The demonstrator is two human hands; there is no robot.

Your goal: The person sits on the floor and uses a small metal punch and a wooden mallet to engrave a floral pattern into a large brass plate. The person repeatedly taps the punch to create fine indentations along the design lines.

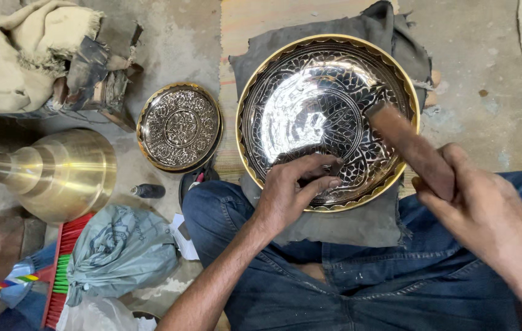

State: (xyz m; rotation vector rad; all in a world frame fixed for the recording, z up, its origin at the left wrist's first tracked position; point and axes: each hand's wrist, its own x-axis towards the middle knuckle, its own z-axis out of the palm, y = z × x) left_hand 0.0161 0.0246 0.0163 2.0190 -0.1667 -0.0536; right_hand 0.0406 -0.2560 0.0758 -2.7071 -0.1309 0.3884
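- A wooden mallet (pixel 409 147) is gripped in the right hand (pixel 481 205), fingers wrapped fully round its handle; its long axis runs diagonally, the blunt head pointing up and to the left, over the right side of the large engraved plate (pixel 285 116).
- The left hand (pixel 291 190) is seen half-curled on the plate's lower rim, fingertips (pixel 333 182) pinched together; whether a small tool is held there cannot be told.
- The plate is round, shiny and silver-toned, cut with leafy patterns, edged by a scalloped brass rim, and rested on a grey cloth (pixel 340 220) across denim-clad legs (pixel 359 288).
- A smaller engraved plate (pixel 179 127) is laid on the floor to the left, near a smooth, stepped brass bell-shaped piece (pixel 59 171).
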